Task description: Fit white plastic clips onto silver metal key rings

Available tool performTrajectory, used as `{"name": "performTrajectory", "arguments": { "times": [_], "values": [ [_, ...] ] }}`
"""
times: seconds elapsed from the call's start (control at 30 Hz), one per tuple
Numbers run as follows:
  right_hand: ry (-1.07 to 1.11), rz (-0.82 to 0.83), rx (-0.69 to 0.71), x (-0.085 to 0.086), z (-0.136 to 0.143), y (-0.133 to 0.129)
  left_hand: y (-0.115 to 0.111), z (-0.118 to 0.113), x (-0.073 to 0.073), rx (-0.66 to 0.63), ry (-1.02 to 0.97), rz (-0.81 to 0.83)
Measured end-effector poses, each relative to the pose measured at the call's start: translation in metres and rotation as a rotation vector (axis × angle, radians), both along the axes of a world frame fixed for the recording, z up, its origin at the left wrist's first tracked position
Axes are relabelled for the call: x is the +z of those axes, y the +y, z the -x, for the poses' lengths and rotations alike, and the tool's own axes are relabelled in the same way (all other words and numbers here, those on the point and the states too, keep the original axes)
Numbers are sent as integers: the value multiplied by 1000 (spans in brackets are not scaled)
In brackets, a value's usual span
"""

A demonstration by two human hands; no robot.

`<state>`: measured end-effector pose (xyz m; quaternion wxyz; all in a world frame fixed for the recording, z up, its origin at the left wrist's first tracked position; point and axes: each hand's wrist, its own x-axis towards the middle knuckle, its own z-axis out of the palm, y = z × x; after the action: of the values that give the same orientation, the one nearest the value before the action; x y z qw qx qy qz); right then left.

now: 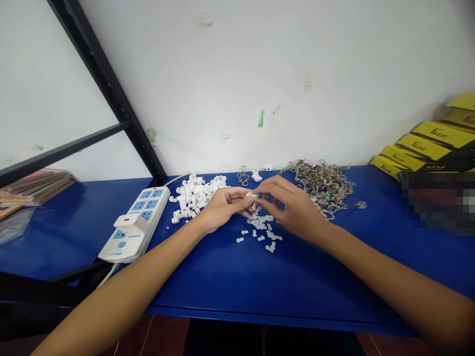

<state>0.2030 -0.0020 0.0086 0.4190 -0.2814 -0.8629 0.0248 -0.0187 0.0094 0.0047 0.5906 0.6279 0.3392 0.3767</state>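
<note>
Between finger and thumb my left hand (225, 207) holds a small white piece (252, 196), from which a metal ring (257, 208) hangs. My right hand (293, 205) meets it from the right, its fingers pinched at the piece's edge; whether they grip the piece or the ring is too small to tell. Flat white bits (261, 222) lie on the blue tabletop (230, 282) below the hands. A heap of white plastic pieces (195, 195) is left of my left hand. Behind my right hand is a tangled pile of metal rings and clasps (326, 183).
A white power strip (159, 207) with a plugged-in adapter (130, 223) stands left. A few metal rings (243, 176) lie near the wall. Yellow boxes (423, 146) are stacked at right. A black metal frame (107, 74) rises at left, with stacked booklets (40, 188) beyond.
</note>
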Motion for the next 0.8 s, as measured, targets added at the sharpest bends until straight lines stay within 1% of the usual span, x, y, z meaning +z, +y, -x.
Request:
{"name": "performTrajectory", "arguments": {
  "times": [0.2,0.37,0.5,0.6,0.7,0.8],
  "values": [
    [-13,-4,-2,0,0,0,0,0,-2,0,4,23],
    [-27,15,-1,-1,-2,2,1,0,0,10,2,-16],
    [-19,43,-7,-1,-5,5,3,2,2,62,40,-100],
    [-16,44,-33,-1,-9,9,3,4,5,135,125,-202],
    [-13,25,-85,1,-17,17,4,6,9,182,194,-299],
    [-19,24,-163,5,-31,28,6,9,15,223,183,-358]
  ]
}}
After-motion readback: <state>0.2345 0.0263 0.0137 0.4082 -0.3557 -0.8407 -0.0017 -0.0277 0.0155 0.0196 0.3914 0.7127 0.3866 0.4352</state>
